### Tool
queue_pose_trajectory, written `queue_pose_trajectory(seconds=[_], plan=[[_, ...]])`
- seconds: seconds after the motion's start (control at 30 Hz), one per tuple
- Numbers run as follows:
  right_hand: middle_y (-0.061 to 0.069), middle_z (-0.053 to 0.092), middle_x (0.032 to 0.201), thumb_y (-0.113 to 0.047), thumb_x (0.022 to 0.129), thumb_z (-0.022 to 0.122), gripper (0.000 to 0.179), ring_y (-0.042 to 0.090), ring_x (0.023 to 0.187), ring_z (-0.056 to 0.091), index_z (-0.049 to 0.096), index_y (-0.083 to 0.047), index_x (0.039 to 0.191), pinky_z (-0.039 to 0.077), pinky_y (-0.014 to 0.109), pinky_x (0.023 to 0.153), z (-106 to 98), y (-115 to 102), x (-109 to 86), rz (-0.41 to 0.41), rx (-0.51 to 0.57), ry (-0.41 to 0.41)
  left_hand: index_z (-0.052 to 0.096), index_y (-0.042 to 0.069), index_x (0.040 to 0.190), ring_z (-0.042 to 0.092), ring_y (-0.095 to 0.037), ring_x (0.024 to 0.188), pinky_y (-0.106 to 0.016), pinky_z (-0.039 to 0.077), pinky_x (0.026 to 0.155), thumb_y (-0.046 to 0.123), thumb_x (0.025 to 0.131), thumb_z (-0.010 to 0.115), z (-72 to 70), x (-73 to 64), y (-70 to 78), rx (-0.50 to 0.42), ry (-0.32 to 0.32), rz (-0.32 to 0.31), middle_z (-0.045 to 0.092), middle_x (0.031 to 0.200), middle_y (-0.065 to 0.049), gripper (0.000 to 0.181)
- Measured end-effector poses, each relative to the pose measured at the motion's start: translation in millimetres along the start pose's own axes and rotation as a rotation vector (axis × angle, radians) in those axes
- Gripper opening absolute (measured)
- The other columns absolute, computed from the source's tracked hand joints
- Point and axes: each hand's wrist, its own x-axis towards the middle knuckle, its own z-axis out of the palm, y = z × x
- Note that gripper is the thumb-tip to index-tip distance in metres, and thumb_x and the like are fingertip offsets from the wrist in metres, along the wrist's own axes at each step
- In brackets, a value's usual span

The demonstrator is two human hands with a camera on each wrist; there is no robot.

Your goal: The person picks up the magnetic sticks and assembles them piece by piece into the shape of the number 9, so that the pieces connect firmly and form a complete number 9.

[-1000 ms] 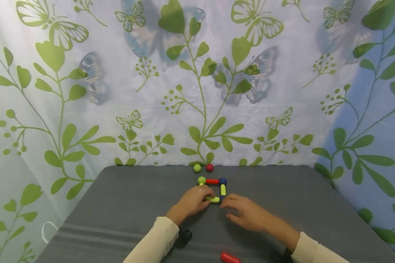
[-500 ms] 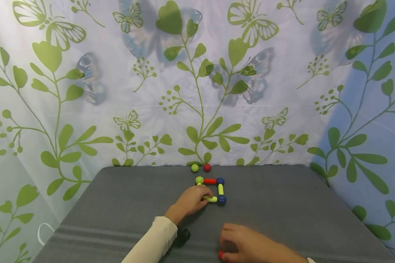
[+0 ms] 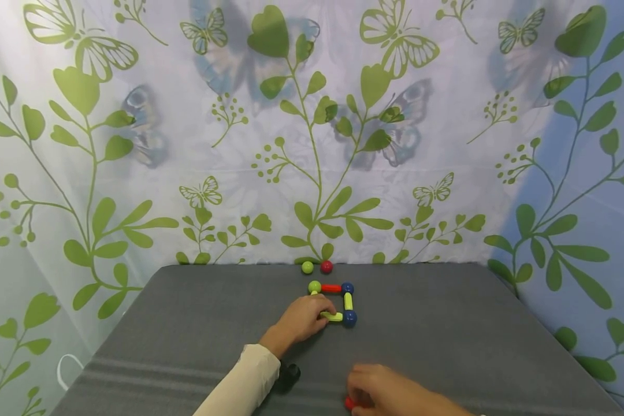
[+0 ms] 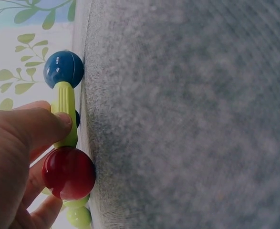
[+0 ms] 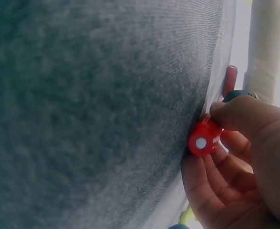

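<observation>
A square of magnetic rods and balls lies on the grey table. Its far side is a red rod (image 3: 331, 288) between a green ball (image 3: 314, 286) and a blue ball (image 3: 347, 288). My left hand (image 3: 301, 318) pinches the near yellow-green rod (image 4: 66, 114), which joins a blue ball (image 4: 63, 69) to a red ball (image 4: 69, 172); the hand hides that red ball in the head view. Close to the near edge, my right hand (image 3: 387, 390) pinches a loose red rod (image 5: 205, 137), its silvery end facing the right wrist camera, fingertips against the cloth.
Behind the square, a loose green ball (image 3: 307, 267) and a loose red ball (image 3: 326, 267) sit at the table's far edge. A leaf-and-butterfly curtain (image 3: 291, 173) hangs behind the grey table (image 3: 437, 323). Another red rod (image 5: 230, 81) shows beyond my right thumb.
My right hand has gone from the square's near right corner back toward me and taken hold of the loose red rod. The left hand stays on its yellow-green rod.
</observation>
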Motion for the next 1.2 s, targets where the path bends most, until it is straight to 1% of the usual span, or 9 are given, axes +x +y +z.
queue_pose_trajectory(seconds=[0.07,0.17,0.3,0.4,0.53,0.63,0.77,1.03,1.2], plan=[[-0.017,0.049,0.083,-0.016,0.096,0.071,0.013,-0.006,0.07,0.049,0.061,-0.021,0.089,0.046,0.016,0.058,-0.4,1.5,1.1,0.004,-0.004,0.013,0.075,0.018,0.105,0.064,-0.008,0.094,-0.028,0.051,0.089,0.008,0.089,0.077,-0.4,0.2,0.6,-0.002,0.001,0.003,0.069,0.104,0.007,0.019],[-0.018,0.049,0.081,-0.014,0.092,0.075,0.018,-0.006,0.068,0.048,0.059,-0.023,0.087,0.045,0.017,0.056,-2.2,7.6,3.8,0.017,-0.028,0.077,0.075,0.017,0.105,0.064,-0.008,0.096,-0.028,0.05,0.09,0.008,0.089,0.076,-0.6,0.2,1.1,0.0,0.003,0.006,0.069,0.104,0.007,0.018],[-0.016,0.048,0.077,-0.012,0.085,0.08,0.027,-0.004,0.065,0.047,0.055,-0.024,0.081,0.042,0.018,0.054,-8.7,21.9,12.6,0.051,-0.112,0.235,0.075,0.017,0.103,0.063,-0.008,0.092,-0.028,0.051,0.088,0.007,0.088,0.077,-0.6,0.0,0.2,0.004,0.014,0.013,0.069,0.102,0.007,0.018],[-0.014,0.048,0.075,-0.011,0.083,0.081,0.03,-0.001,0.064,0.047,0.054,-0.023,0.077,0.043,0.02,0.055,-16.3,33.7,21.0,0.13,-0.166,0.329,0.075,0.017,0.103,0.063,-0.008,0.089,-0.027,0.051,0.085,0.008,0.088,0.078,-0.2,0.3,0.4,0.007,0.019,0.022,0.07,0.101,0.007,0.018],[-0.011,0.048,0.071,-0.009,0.083,0.081,0.031,0.002,0.062,0.046,0.053,-0.021,0.075,0.042,0.023,0.054,-26.5,47.9,29.5,0.254,-0.24,0.416,0.075,0.017,0.104,0.064,-0.008,0.091,-0.026,0.051,0.084,0.008,0.088,0.077,0.2,1.3,2.1,0.014,0.024,0.037,0.07,0.102,0.007,0.019],[-0.01,0.048,0.07,-0.009,0.082,0.082,0.031,0.002,0.06,0.045,0.054,-0.019,0.074,0.041,0.024,0.053,-31.3,55.4,33.4,0.319,-0.282,0.465,0.075,0.016,0.104,0.064,-0.007,0.091,-0.025,0.051,0.084,0.008,0.087,0.077,-0.5,1.5,3.5,0.016,0.026,0.04,0.07,0.101,0.008,0.019],[-0.009,0.049,0.071,-0.009,0.081,0.083,0.03,0.004,0.061,0.045,0.055,-0.018,0.075,0.041,0.025,0.054,-34.3,58.2,36.5,0.371,-0.275,0.482,0.076,0.016,0.103,0.064,-0.006,0.09,-0.024,0.05,0.085,0.008,0.087,0.077,-1.5,1.2,5.4,0.008,0.018,0.036,0.07,0.101,0.007,0.018],[-0.007,0.049,0.073,-0.011,0.08,0.082,0.028,0.008,0.062,0.046,0.055,-0.018,0.075,0.041,0.027,0.054,-34.6,54.2,42.3,0.443,-0.259,0.488,0.076,0.017,0.103,0.063,-0.005,0.096,-0.024,0.049,0.088,0.008,0.087,0.077,1.4,2.9,5.2,0.016,0.022,0.039,0.069,0.103,0.008,0.018],[-0.006,0.05,0.075,-0.012,0.082,0.082,0.027,0.008,0.062,0.047,0.057,-0.018,0.075,0.042,0.027,0.054,-33.8,54.7,45.1,0.453,-0.232,0.479,0.076,0.018,0.103,0.063,-0.005,0.096,-0.024,0.049,0.088,0.008,0.087,0.076,1.7,3.5,6.2,0.015,0.008,0.028,0.069,0.103,0.009,0.018]])
